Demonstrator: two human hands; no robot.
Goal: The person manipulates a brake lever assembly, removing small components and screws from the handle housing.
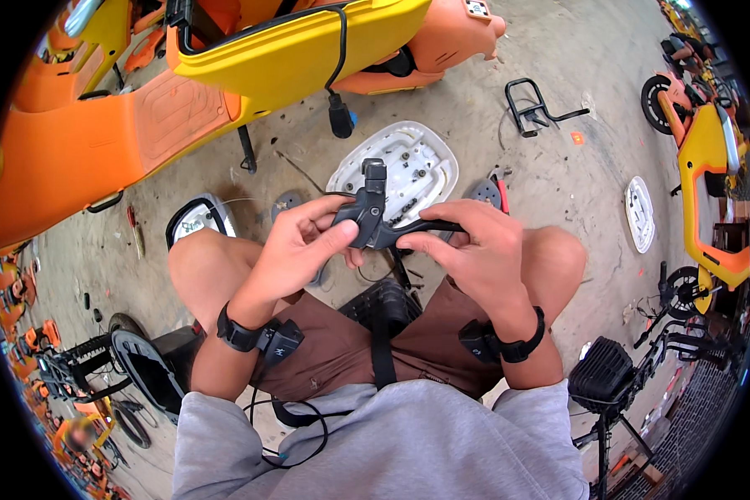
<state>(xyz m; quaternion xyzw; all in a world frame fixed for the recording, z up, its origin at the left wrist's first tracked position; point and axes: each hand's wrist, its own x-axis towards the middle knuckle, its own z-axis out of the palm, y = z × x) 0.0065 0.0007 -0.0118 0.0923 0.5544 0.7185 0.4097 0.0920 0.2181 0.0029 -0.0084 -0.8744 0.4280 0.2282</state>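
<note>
Between my two hands, above my knees, is a black brake lever (pixel 375 202) with its clamp end pointing up. My left hand (pixel 285 250) is closed round its body, the thumb lying on the front. My right hand (pixel 485 250) pinches the lever arm at the right, thumb below and fingers on top. Just beyond the brake lever, a white plastic tray (pixel 443 158) with several small screws and nuts lies on the floor, partly hidden by the lever and my hands.
A yellow and orange scooter (pixel 300 58) stands close in front. A black metal bracket (pixel 525 108) and a smaller white tray (pixel 639 215) lie to the right. Left of my knee is a white shell with a black rim (pixel 193 208). A black basket (pixel 602 375) stands at the lower right.
</note>
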